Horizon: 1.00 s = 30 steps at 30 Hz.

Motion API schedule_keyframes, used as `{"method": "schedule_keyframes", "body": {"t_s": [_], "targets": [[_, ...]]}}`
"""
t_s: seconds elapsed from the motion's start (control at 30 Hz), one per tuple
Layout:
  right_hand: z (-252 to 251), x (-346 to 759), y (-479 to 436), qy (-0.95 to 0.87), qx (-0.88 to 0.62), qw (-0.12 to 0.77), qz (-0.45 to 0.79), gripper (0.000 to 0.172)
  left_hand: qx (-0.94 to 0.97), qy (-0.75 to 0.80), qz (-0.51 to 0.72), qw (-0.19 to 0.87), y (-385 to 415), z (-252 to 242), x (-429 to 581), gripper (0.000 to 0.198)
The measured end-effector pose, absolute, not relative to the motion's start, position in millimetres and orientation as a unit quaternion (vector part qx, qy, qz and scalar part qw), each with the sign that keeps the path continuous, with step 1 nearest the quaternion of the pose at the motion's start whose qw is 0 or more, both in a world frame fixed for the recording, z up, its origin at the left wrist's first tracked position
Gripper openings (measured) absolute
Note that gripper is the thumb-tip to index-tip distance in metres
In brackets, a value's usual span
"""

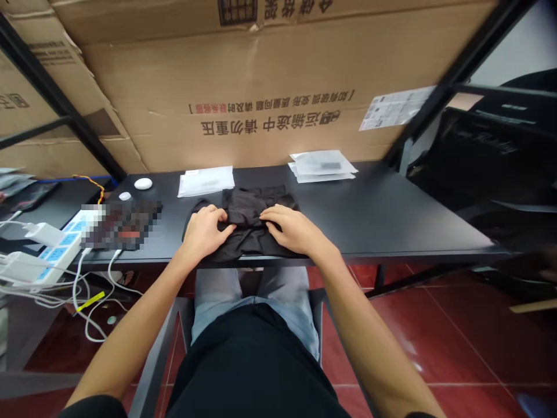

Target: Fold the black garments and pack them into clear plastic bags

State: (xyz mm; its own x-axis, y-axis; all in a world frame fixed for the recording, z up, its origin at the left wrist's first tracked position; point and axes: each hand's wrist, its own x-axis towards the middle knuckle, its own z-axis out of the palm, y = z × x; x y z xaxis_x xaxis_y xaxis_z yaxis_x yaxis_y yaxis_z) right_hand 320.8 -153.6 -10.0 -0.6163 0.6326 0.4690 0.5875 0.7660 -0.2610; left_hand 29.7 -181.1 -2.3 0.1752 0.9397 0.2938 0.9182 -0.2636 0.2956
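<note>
A black cloth (247, 208), perhaps a garment, lies bunched and partly folded at the front edge of the black table. My left hand (206, 231) is on its left part, fingers curled and thumb pointing inward, gripping the fabric. On the right part, my right hand (290, 228) pinches the raised fold between thumb and fingers. Both hands are at about the same height, with the folded middle of the cloth between them. Its lower edge reaches the table's front edge. The fingertips are partly hidden in the dark fabric.
Behind the cloth lie white plastic packets on the left (206, 181) and right (322, 166). A cardboard sheet (261, 69) backs the table (391, 209). At left are a white oval object (143, 183), a blurred-out item (124, 226), a power strip (65, 247) and loose cables.
</note>
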Motion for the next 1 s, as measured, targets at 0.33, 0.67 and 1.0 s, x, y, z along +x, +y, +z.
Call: {"method": "schedule_keyframes", "body": {"t_s": [0.33, 0.67, 1.0], "targets": [[-6.3, 304.6, -166.5, -0.907, -0.291, 0.289, 0.094, 0.040, 0.756, 0.525, 0.389, -0.044, -180.4, 22.5, 71.2, 0.015], [3.9, 346.7, -152.8, -0.848, -0.347, 0.390, 0.093, 0.050, 0.824, 0.413, 0.383, 0.055, -172.2, 2.7, 101.0, 0.029], [-10.2, 350.7, -141.6, -0.868, -0.351, 0.333, 0.114, 0.042, 0.748, 0.604, 0.204, 0.186, -150.5, 14.5, 78.4, 0.048]]}}
